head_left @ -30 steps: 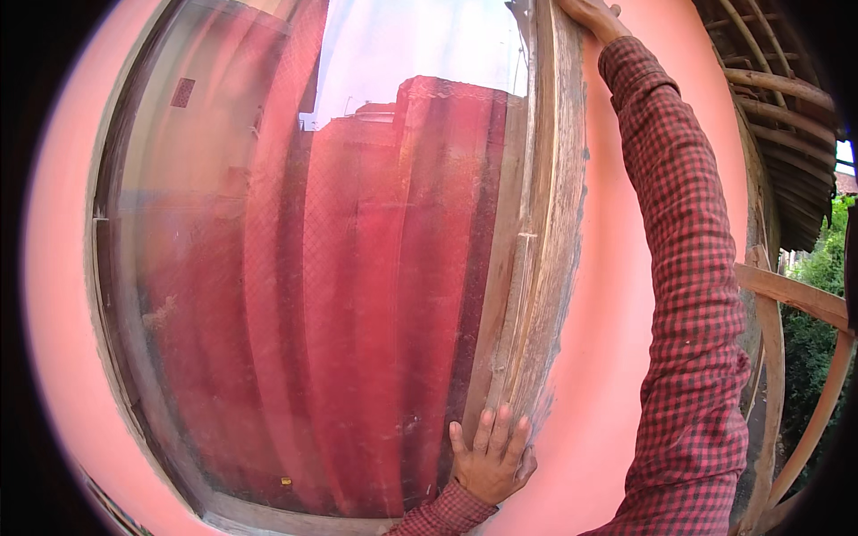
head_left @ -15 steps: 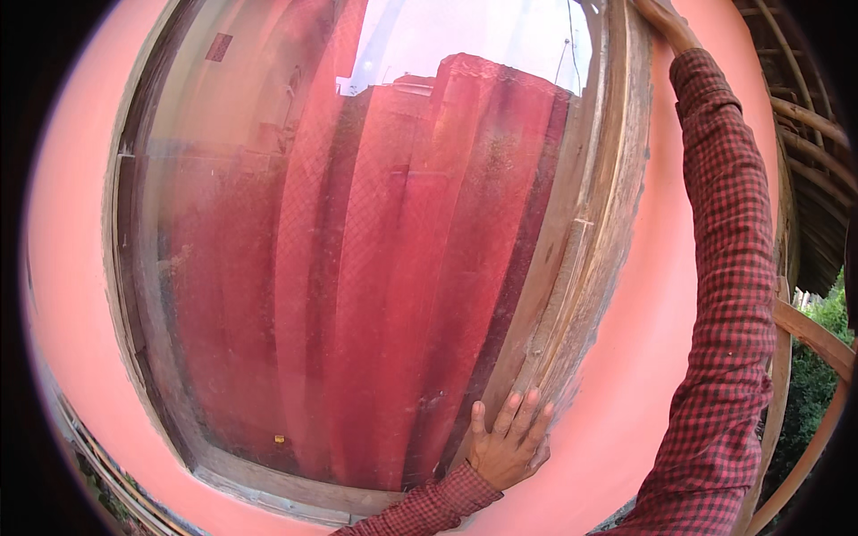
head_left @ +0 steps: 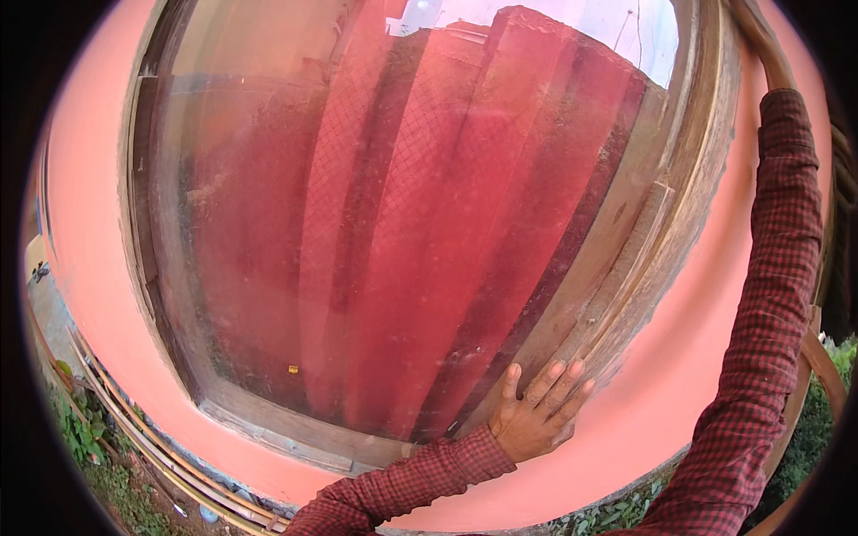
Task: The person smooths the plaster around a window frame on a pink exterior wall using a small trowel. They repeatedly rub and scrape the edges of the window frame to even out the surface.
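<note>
A glass window (head_left: 357,223) in a worn wooden frame (head_left: 666,214) fills most of my view, with red curtains (head_left: 456,241) behind the pane. My left hand (head_left: 534,422) rests at the frame's lower right corner, fingers spread and nothing held. Its palm is on the wood and the edge of the pink wall (head_left: 679,357). My right arm, in a red and black checked sleeve, reaches up along the right side. Only the wrist and part of my right hand (head_left: 760,36) show, beside the frame's upper right; its fingers are hidden or cut off.
Long bamboo poles (head_left: 161,447) lie along the wall's foot at lower left, near green plants (head_left: 76,424). At the right edge stand a curved wooden piece (head_left: 822,371) and more greenery (head_left: 804,447). The pane reflects sky and a roofline.
The view has shifted, so the window and both hands sit further right and slightly higher or lower in it. Both hands stay at the frame; more ground shows at lower left.
</note>
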Demonstrator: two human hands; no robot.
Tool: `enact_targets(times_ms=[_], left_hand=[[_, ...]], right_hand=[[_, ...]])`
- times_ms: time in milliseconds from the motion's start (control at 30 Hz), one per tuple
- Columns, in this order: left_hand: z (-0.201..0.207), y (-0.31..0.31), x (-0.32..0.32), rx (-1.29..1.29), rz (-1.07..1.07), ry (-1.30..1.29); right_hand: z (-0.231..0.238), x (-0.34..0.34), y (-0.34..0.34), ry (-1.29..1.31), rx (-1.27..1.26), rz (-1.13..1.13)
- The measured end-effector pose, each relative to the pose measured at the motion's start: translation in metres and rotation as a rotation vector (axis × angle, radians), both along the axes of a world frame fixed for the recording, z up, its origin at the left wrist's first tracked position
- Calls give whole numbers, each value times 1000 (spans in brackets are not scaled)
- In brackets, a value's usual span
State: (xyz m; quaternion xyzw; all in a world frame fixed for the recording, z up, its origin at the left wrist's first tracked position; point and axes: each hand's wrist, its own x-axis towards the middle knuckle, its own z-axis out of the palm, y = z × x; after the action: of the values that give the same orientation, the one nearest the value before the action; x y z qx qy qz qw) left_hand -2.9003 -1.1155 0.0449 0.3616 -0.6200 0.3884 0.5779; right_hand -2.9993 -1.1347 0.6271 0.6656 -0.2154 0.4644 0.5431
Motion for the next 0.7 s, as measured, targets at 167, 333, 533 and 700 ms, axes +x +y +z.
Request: enact_targets(times_ms=[167, 333, 533, 700], left_hand=[[-1, 1, 11, 24, 27, -13], [0, 2, 9, 11, -1, -33], [-1, 4, 6, 3, -23, -44], [4, 4, 19, 26, -16, -50]], right_hand=[[-80, 10, -13, -314, 215, 17], [-32, 21, 4, -321, 201, 58], [-90, 6, 10, -305, 184, -34], [-235, 1, -9, -198, 76, 74]])
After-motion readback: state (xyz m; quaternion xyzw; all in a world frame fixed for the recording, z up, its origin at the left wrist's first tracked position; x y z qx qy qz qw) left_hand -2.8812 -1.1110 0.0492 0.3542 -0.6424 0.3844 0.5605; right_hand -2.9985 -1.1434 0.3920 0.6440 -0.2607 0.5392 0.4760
